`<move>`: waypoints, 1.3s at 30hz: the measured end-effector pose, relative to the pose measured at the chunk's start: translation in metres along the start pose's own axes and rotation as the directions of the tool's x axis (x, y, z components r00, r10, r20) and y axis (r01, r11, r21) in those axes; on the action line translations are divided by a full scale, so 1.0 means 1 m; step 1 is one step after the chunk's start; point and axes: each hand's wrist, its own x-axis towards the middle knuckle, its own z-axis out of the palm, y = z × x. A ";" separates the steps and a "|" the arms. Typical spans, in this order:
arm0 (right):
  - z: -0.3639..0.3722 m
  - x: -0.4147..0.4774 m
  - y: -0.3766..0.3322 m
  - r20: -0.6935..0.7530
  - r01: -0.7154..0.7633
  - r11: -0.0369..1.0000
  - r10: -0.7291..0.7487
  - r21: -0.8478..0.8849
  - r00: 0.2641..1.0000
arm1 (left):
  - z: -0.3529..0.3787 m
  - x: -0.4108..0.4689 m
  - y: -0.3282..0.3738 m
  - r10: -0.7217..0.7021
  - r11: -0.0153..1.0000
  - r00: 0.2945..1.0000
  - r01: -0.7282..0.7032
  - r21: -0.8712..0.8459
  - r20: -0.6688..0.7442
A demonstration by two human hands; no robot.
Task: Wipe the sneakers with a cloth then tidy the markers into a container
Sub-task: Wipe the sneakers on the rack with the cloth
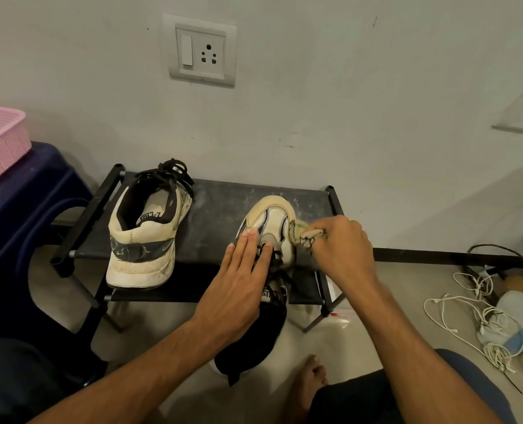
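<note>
"Head camera: where did the sneakers stand?"

"Both were on the top shelf of a black rack [220, 206] set against the wall. The left sneaker [144, 237] sat at the left end, heel toward the person, with its black laces loose. The right sneaker [274, 221] lay at the right end, toe toward the wall, and its heel end reached out past the front rail."

"And the hands?"

"The left hand [237, 270] lay flat on the right sneaker's laces, fingers straight and close together, pressing down. The right hand [344, 249] was curled tight round a bunched cloth [301, 232] — yellowish, with a dark pattern — and held it against the shoe's right side, just behind the toe."

"What else was in sight?"

"A pink basket [0, 142] stood on a blue stool [18, 215] at the far left, apart from the rack. A socket [202, 50] was on the wall above the shelf. White cables [483, 316] lay tangled on the floor to the right — and a bare foot [312, 381] showed near the bottom edge."
</note>
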 end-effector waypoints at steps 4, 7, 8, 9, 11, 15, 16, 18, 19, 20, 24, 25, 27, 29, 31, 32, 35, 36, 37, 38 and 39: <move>0.018 0.004 -0.005 -0.117 0.136 0.983 -0.122 0.123 0.986 | -0.001 0.000 0.001 -0.009 1.000 1.000 0.009 -0.017 0.018; 0.035 0.000 -0.013 0.051 0.069 0.987 -0.077 0.143 0.996 | -0.008 0.002 0.002 -0.039 0.996 0.998 0.042 -0.077 0.043; 0.038 -0.003 -0.015 0.091 0.051 0.991 -0.062 0.125 0.994 | -0.011 0.003 0.003 -0.051 0.994 0.996 0.058 -0.095 0.073; 0.039 -0.006 -0.015 0.116 0.028 0.994 -0.040 0.110 0.992 | -0.015 0.003 0.003 -0.064 0.992 0.992 0.074 -0.100 0.107; 0.033 -0.007 -0.012 0.167 -0.077 0.989 0.056 0.123 0.984 | -0.019 0.006 0.005 -0.083 0.989 0.988 0.097 -0.108 0.131; 0.005 0.006 0.008 0.363 -0.333 0.926 0.253 0.176 0.897 | -0.021 0.004 0.007 -0.092 0.987 0.986 0.108 -0.118 0.140; -0.002 0.011 0.013 0.389 -0.397 0.886 0.287 0.240 0.876 | -0.019 0.004 0.007 -0.089 0.988 0.989 0.103 -0.115 0.121; -0.011 0.016 0.019 0.353 -0.424 0.835 0.301 0.350 0.886 | -0.018 0.003 0.008 -0.074 0.993 0.988 0.086 -0.085 0.138; -0.012 0.019 0.020 0.274 -0.356 0.860 0.267 0.365 0.924 | -0.018 0.002 0.008 -0.072 0.994 0.985 0.084 -0.072 0.156; -0.010 0.021 0.018 0.167 -0.246 0.909 0.199 0.337 0.966 | -0.018 0.002 0.008 -0.070 0.995 0.984 0.081 -0.063 0.164; 0.010 0.025 -0.007 -0.073 0.269 0.944 -0.259 0.192 0.963 | -0.022 0.002 0.010 -0.059 0.998 0.976 0.058 0.012 0.211; 0.020 0.028 -0.013 -0.072 0.351 0.928 -0.345 0.123 0.936 | -0.021 0.003 0.011 -0.060 0.998 0.973 0.055 0.026 0.223; 0.036 0.034 -0.028 -0.022 0.478 0.877 -0.479 -0.047 0.878 | -0.014 0.004 0.009 -0.060 0.998 0.981 0.057 0.025 0.187; 0.051 0.035 -0.045 0.118 0.588 0.768 -0.579 -0.254 0.807 | -0.006 0.005 0.005 -0.033 0.999 0.994 0.036 -0.023 0.107; 0.061 0.033 -0.057 0.273 0.680 0.650 -0.624 -0.340 0.732 | 0.003 0.003 0.002 0.022 0.996 0.998 -0.017 -0.084 0.058; 0.063 0.035 -0.060 0.314 0.719 0.601 -0.648 -0.349 0.694 | 0.006 0.002 0.001 0.037 0.995 0.998 -0.032 -0.095 0.053; 0.056 0.050 -0.063 0.348 0.745 0.538 -0.663 -0.394 0.663 | 0.006 0.004 0.004 -0.001 0.997 1.000 0.004 -0.073 0.030; 0.053 0.057 -0.064 0.340 0.723 0.545 -0.644 -0.425 0.685 | 0.006 0.005 0.004 -0.021 0.998 0.999 0.022 -0.054 0.027; 0.052 0.063 -0.066 0.330 0.691 0.563 -0.614 -0.453 0.717 | 0.006 0.005 0.005 -0.035 0.998 0.999 0.037 -0.045 0.035; 0.052 0.066 -0.069 0.323 0.663 0.576 -0.587 -0.477 0.742 | 0.006 0.005 0.005 -0.040 0.998 0.998 0.042 -0.043 0.041; 0.053 0.065 -0.075 0.334 0.655 0.572 -0.570 -0.494 0.750 | 0.007 0.005 0.005 -0.037 0.998 0.999 0.038 -0.048 0.037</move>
